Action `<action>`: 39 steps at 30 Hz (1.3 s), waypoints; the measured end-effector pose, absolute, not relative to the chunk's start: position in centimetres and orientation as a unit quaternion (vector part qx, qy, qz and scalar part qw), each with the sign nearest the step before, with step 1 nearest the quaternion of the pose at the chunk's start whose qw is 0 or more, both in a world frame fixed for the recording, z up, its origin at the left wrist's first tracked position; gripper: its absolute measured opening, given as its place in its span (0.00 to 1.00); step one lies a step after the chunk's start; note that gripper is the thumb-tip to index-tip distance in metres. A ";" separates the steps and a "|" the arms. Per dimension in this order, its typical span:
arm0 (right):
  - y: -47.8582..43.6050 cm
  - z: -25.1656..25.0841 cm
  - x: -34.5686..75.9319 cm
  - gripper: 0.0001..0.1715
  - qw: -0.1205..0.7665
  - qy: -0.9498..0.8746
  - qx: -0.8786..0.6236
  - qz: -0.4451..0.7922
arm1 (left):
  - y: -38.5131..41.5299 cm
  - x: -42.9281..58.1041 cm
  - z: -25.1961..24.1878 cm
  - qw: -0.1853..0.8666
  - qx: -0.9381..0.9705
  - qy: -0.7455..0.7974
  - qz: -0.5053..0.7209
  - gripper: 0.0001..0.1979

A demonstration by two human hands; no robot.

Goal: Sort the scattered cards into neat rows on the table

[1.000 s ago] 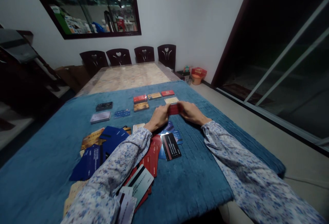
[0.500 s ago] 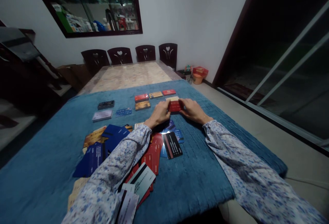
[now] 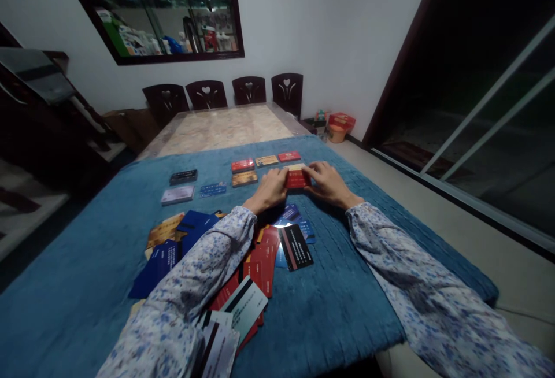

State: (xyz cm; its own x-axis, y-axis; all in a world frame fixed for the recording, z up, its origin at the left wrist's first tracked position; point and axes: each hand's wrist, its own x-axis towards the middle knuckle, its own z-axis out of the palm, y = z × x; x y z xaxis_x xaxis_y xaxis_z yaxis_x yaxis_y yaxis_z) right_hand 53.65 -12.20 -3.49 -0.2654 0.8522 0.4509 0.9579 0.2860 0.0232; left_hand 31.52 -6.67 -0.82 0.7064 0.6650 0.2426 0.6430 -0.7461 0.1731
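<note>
My left hand (image 3: 269, 188) and my right hand (image 3: 328, 182) both pinch the ends of a red card (image 3: 297, 178), holding it low over the blue cloth (image 3: 329, 297). A cream card (image 3: 295, 166) lies just behind it. Further back sit a red card (image 3: 243, 165), a tan card (image 3: 266, 160), another red card (image 3: 289, 156) and a brown card (image 3: 244, 178). To the left lie a blue card (image 3: 213, 189), a pale card (image 3: 177, 195) and a black card (image 3: 183, 177). A loose heap of several cards (image 3: 243, 262) spreads under my left forearm.
The cloth covers the near part of a long marble-topped table (image 3: 221, 129) with several dark chairs (image 3: 249, 89) at its far end. A glass wall cabinet (image 3: 165, 8) hangs above. A red basket (image 3: 340, 123) sits on the floor by sliding glass doors (image 3: 485, 123) at right.
Both hands carried the red card slightly forward and lowered it toward the cloth, in front of the cream card. The camera shifted a little.
</note>
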 end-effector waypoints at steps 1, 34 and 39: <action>-12.1 -3.4 53.6 0.33 0.176 -0.785 -0.574 -0.151 | -6.7 31.3 -0.6 0.029 0.923 0.358 0.136 0.26; -4.6 0.6 46.6 0.20 0.094 -0.851 -0.511 -0.078 | -2.7 24.1 2.4 -0.035 0.902 0.429 0.037 0.17; -3.1 1.1 45.1 0.20 0.089 -0.848 -0.517 -0.079 | -1.3 22.8 2.4 -0.033 0.898 0.437 0.050 0.17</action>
State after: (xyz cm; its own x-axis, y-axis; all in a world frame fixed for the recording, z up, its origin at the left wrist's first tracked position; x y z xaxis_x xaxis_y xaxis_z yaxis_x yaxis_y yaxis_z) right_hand 45.11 -3.10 1.11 -0.4503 0.8622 0.2323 0.8902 0.4535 0.0425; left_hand 22.83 -1.27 2.40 0.6137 0.7807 0.1179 0.7872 -0.6165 -0.0148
